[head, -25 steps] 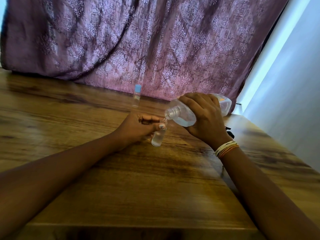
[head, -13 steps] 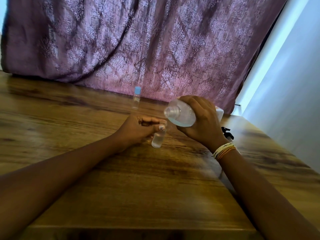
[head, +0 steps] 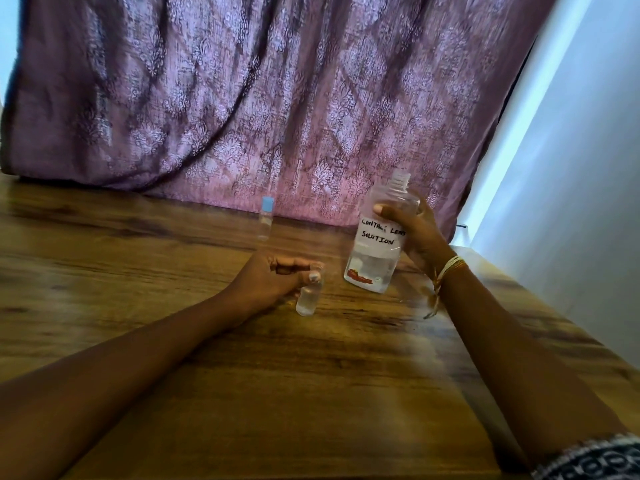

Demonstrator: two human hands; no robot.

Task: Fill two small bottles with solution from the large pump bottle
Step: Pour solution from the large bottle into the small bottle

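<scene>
Right hand wraps the large bottle around its upper body, thumb across the front above the handwritten label, fingers curled behind; bottle upright with a slight tilt, open threaded neck on top, no pump fitted, base low over the table, can't tell if it touches. Clear liquid fills roughly the lower part. Left hand holds the open small bottle just left of the large one, index and thumb pinching near its neck, other fingers loosely curled; it stands upright on the table with some liquid in the bottom, exact level hard to read. Second small bottle, blue cap on, stands far back near the purple curtain, well apart from both hands, left of the large bottle. Key relation: the small bottle's mouth sits below and to the left of the large bottle's neck, both long axes near vertical, so any more pouring means tipping the large bottle leftward to bring its neck over that mouth. If this bottle is judged full, the next thing is its cap, not visible here. The capped far bottle lies nearer the left hand's side, beyond it. Judgement: first fill in progress or just finishing; narrow mouth makes spills likely. Bangles on right wrist.
</scene>
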